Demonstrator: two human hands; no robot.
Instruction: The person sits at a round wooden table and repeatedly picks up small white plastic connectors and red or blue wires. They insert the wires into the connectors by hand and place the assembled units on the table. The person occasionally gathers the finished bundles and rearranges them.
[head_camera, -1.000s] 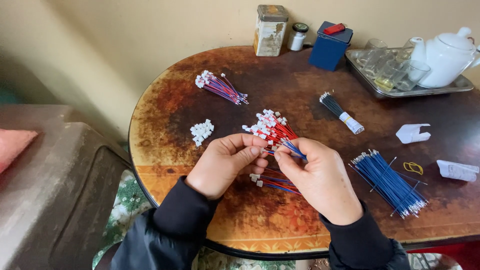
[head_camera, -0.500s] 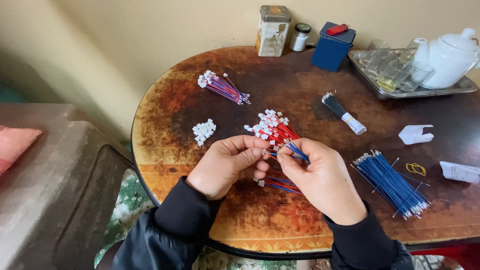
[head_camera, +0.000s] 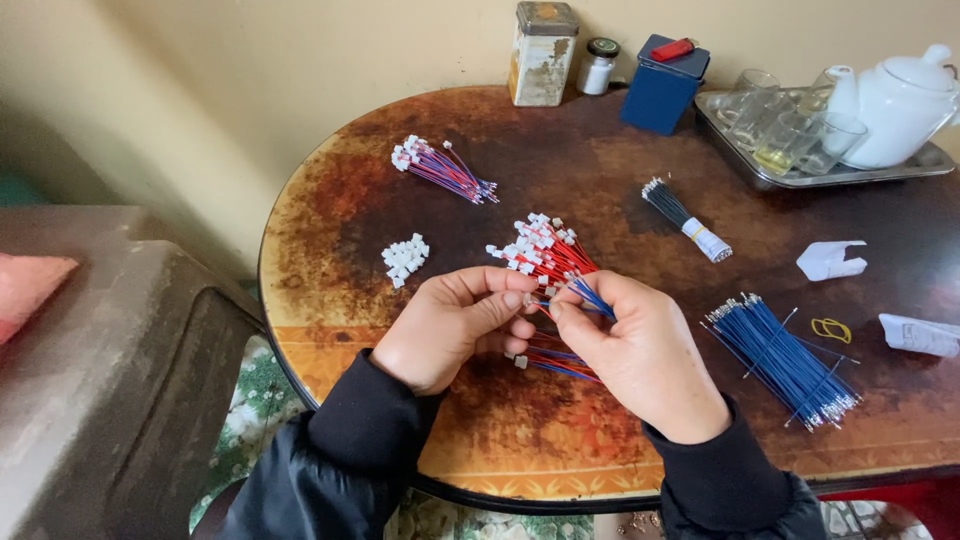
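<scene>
Both hands pinched together on one wire end.
Left hand (head_camera: 455, 325) and right hand (head_camera: 640, 350): each grip closed on a blue wire (head_camera: 592, 296), red connector bundle (head_camera: 545, 250) fanned just beyond for easy reach.

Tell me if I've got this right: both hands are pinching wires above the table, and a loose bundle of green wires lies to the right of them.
Not quite. The head view shows that the loose bundle of wires right of the hands is blue, not green. The left hand and right hand do pinch wires above the table.
</scene>
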